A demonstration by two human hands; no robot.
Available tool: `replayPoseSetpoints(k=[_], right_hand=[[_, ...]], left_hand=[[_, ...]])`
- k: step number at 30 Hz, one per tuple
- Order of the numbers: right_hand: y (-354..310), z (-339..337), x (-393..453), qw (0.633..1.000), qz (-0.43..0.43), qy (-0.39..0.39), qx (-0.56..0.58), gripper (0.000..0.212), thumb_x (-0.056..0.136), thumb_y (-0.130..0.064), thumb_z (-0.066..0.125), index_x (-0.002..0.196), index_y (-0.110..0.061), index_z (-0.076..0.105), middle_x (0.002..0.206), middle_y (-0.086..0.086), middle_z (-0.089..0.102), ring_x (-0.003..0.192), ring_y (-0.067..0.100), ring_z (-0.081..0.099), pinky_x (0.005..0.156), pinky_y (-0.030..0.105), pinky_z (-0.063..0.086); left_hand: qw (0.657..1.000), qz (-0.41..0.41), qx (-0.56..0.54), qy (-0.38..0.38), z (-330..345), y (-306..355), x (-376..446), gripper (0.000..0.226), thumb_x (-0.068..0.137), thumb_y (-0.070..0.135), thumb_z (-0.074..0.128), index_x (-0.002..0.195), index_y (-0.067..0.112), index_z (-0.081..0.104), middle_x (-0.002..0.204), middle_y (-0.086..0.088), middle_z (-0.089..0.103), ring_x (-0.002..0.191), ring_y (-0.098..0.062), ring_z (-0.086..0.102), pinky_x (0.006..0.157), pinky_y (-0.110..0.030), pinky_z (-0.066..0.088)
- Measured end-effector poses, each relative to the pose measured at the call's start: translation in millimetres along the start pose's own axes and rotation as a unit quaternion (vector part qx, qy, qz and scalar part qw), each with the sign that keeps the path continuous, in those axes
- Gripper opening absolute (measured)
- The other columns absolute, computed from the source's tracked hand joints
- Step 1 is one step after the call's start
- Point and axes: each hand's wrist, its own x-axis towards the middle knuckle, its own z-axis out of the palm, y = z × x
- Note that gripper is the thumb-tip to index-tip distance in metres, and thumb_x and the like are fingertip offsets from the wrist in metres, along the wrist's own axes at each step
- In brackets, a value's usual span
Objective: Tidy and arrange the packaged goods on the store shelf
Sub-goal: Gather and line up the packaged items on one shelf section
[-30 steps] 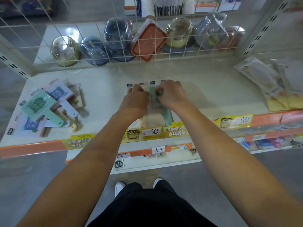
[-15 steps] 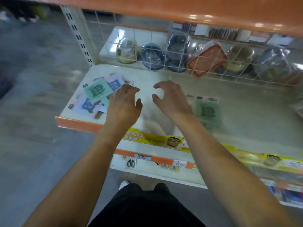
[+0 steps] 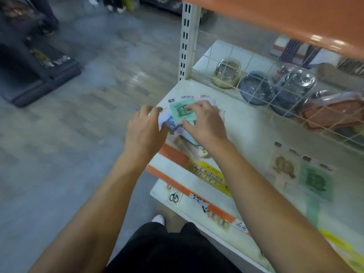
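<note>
A mint-green card (image 3: 182, 112) with a darker green printed motif is being shown on top of the left pile. A white and pale lilac card (image 3: 169, 123) with a dark blue printed patch is being seen beneath it. A white shelf board (image 3: 246, 131) is being edged by an orange strip (image 3: 173, 158). A yellow label (image 3: 211, 177) with white lettering is being displayed on that strip. A second mint-green card (image 3: 316, 180) with a dark green motif is being seen beside a cream card (image 3: 284, 167) with a brown figure. A white wire grid (image 3: 262, 91) is being backed by a dark blue bowl (image 3: 256, 89), an olive-beige tub (image 3: 226, 73) and a terracotta-orange container (image 3: 334, 113). Black trousers (image 3: 167, 251), a white shoe (image 3: 158, 218) and a grey floor (image 3: 78, 134) are being recorded.
</note>
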Motion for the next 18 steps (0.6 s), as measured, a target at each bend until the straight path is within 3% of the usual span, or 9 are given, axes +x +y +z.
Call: replayPoseSetpoints(k=[13,18], right_hand=[[-19,31,31,0.993,0.055,-0.015,-0.101,0.049,0.081,-0.055,0.064,0.124,-0.031,0.06,0.135,0.005,0.049,0.117,0.038,0.044,0.1,0.043,0.039],[-24,32,32,0.99,0.07,-0.028,-0.121,0.05,0.083,-0.051,0.063,0.128,-0.03,0.059,0.139,0.004,0.047,0.121,0.037,0.043,0.098,0.041,0.037]], left_hand=[[0.998,0.015,-0.032,-0.043,6,-26,35,0.038,0.089,0.029,0.054,0.127,0.023,0.056,0.129,-0.007,0.051,0.108,-0.034,0.055,0.088,-0.045,0.046],[0.997,0.031,-0.04,-0.052,11,-33,43,0.037,0.089,0.03,0.052,0.126,0.023,0.056,0.127,-0.007,0.051,0.103,-0.034,0.056,0.084,-0.045,0.048]])
